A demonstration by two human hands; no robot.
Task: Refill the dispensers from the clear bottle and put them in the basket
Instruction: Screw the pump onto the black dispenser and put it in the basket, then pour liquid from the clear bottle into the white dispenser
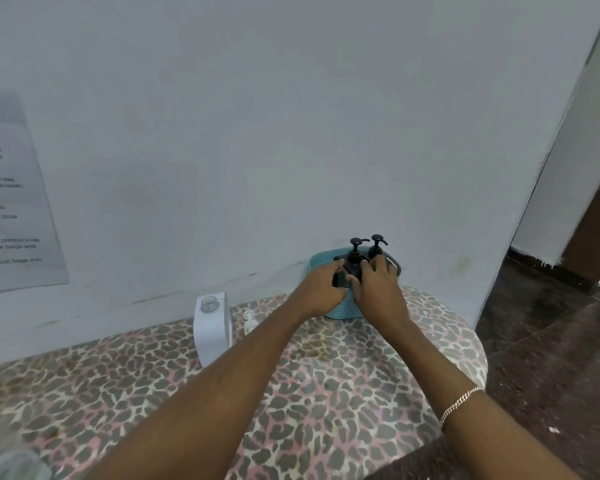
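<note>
Leopard-print tabletop (326,393), basket (347,311), pale wall (291,116)

The left forearm (222,368) and right forearm (440,368) are bare. A thin, pale gold chain bracelet (459,403) of small flat links circles the right wrist.

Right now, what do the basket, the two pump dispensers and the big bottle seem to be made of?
The basket looks like moulded teal plastic, matte: its wall is a grid of small holes. The dispensers look like black plastic, smooth at the pump heads; their bodies could be glass. The clear bottle seems translucent plastic, cloudy-walled, with a see-through threaded neck.
</note>
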